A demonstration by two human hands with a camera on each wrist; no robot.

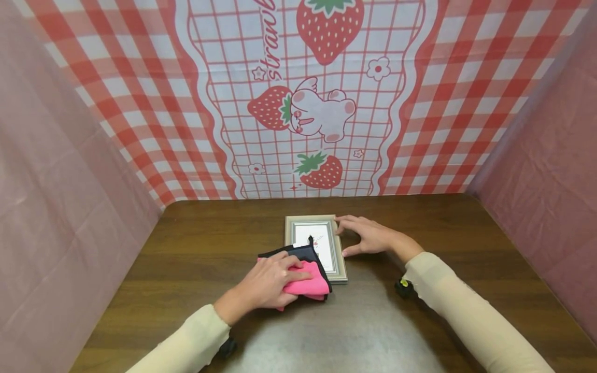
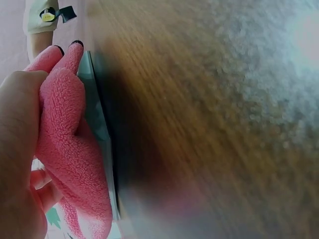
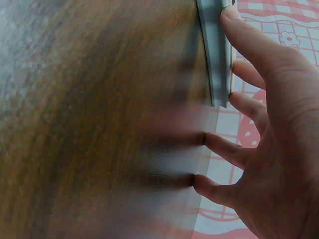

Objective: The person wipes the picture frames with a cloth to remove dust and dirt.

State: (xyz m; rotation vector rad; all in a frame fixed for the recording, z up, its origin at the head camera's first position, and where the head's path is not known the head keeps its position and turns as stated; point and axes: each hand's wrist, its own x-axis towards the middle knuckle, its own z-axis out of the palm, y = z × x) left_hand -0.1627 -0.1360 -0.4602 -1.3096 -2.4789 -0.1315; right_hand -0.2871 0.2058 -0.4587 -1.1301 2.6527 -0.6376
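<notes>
A picture frame (image 1: 288, 226) with a pale border lies flat on the table, a small printed picture behind its front. My left hand (image 1: 268, 280) grips a folded pink cloth (image 1: 314, 282) with black edging and a dark reverse side. The cloth covers the frame's lower left part. Fluffy pink folds of it bulge out beside the hand in the left wrist view. At the frame's right edge, my right hand (image 1: 373, 235) touches it with thumb and fingertips spread apart. Two other fingers of that hand reach down to the tabletop in the right wrist view.
The brown wooden table (image 1: 196, 238) has a glossy surface with a bright reflection near the front. A red-and-white checked strawberry curtain (image 1: 322, 103) hangs behind it. Pink cloth walls (image 1: 550, 155) stand at both sides. Dark devices sit under both wrists.
</notes>
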